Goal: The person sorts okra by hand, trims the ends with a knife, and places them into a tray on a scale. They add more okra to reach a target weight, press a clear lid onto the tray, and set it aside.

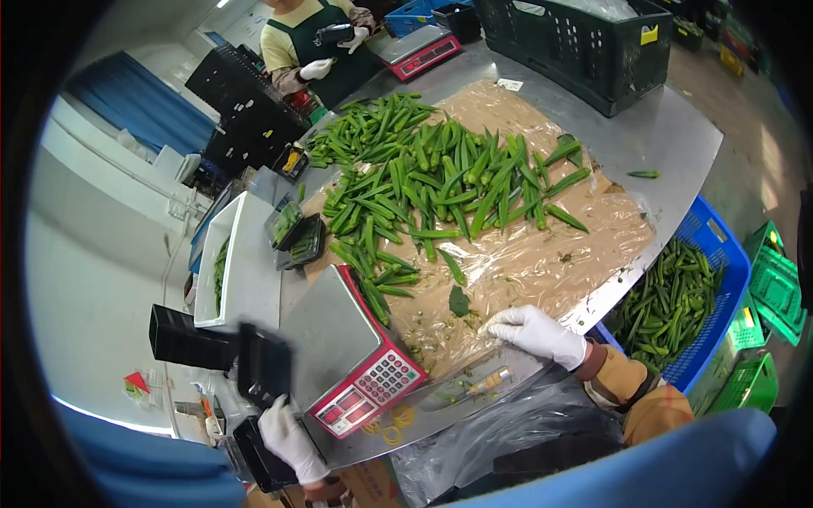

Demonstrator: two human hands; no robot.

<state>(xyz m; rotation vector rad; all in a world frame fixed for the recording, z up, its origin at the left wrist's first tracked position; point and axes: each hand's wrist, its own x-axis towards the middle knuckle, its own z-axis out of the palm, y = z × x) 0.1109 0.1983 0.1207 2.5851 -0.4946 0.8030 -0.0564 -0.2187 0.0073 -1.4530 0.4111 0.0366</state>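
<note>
Gripping black tray [264, 364]: left fingers [276, 418] | right fingers [508, 318]: can't tell | steel table [690, 140], heaped okra [440, 182] | blue curtain [144, 97] beyond

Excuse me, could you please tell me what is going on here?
The left hand holds a black tray beside the nearer scale. The right hand is over the plastic-covered sheet, apparently empty. Okra lies piled on that sheet, and across the table another person holds a dark container.

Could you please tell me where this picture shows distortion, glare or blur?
Head view: strong wide-angle distortion, with dark corners and a bowed-looking grey metal table; glare on the clear, crinkled plastic film; blur on the black plastic tray above the white-gloved left hand.
</note>
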